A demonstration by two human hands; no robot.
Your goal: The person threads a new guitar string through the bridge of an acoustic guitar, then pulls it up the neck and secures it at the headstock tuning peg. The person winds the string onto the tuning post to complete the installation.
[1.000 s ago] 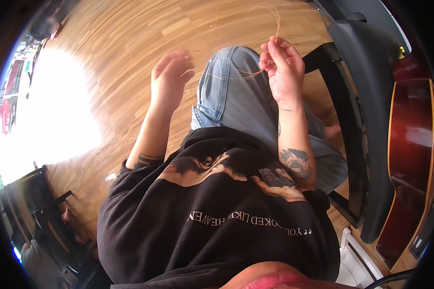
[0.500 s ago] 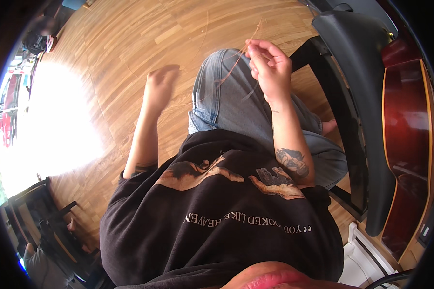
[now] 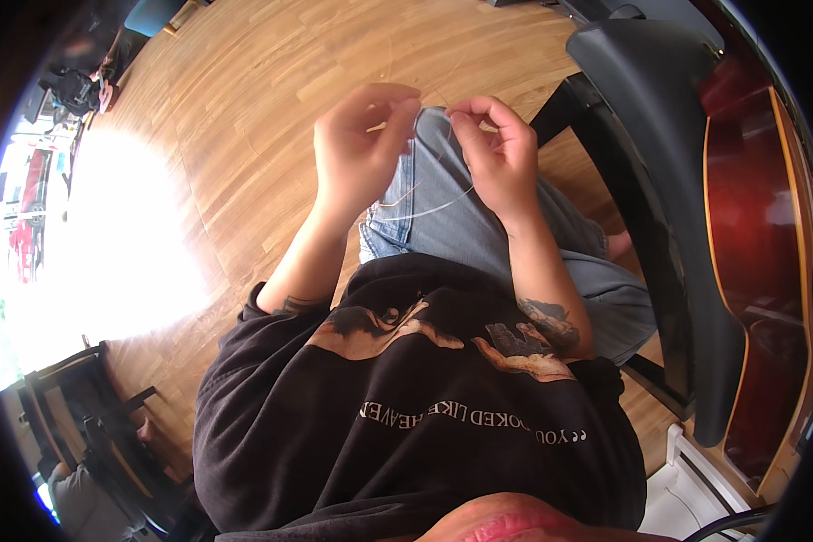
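Note:
Over my jeans knee (image 3: pixel 434 149), my left hand (image 3: pixel 361 149) and my right hand (image 3: pixel 497 158) face each other with a small gap between the fingertips. Each hand is closed in a pinch of thumb and forefinger. A thin, pale-to-coppery strand (image 3: pixel 425 212), like a guitar string, loops below them across the jeans. Its fine ends at the fingertips are too faint to follow, so which part each hand pinches is hard to make out.
On the right, a reddish-brown guitar (image 3: pixel 759 244) with a cream edge stands beside a black padded seat (image 3: pixel 641 99) on a black frame (image 3: pixel 623 181). A white frame (image 3: pixel 696 470) is at lower right, a black chair (image 3: pixel 72 388) at lower left. Wooden floor (image 3: pixel 244 117) lies ahead.
My left hand has come right and up from the side, closing into a pinch beside my right hand. The right hand has dropped slightly, and the strand now hangs lower over the jeans.

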